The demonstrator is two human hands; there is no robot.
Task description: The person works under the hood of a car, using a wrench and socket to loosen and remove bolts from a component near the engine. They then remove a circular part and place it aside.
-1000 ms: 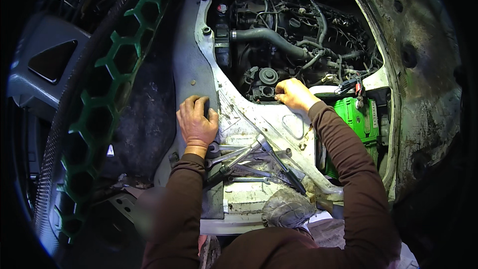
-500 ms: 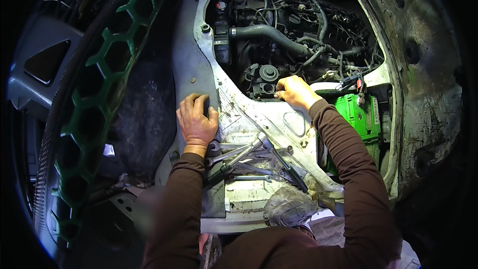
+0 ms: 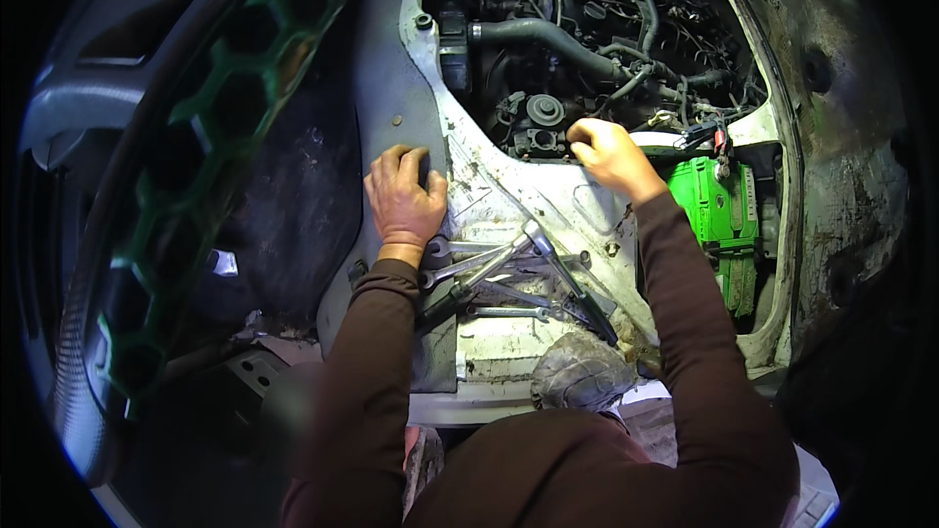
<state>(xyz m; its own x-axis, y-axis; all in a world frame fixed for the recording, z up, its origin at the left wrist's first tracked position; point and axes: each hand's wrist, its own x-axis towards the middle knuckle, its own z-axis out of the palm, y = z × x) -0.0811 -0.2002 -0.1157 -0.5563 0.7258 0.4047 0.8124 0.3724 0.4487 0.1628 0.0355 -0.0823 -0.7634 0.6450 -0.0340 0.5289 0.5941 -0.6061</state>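
A car repair workshop. An open engine bay (image 3: 597, 49) fills the far side, with black hoses, cables and a green battery (image 3: 719, 205) at right. Spanners and wrenches (image 3: 509, 274) lie spread on the dirty white body panel (image 3: 509, 342) nearby, and a grey bumper part (image 3: 108, 68) sits at left.

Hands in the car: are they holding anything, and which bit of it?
The left hand holds nothing; it lies flat on the grey panel. The right hand reaches the round black engine part; whether it grips anything cannot be told.
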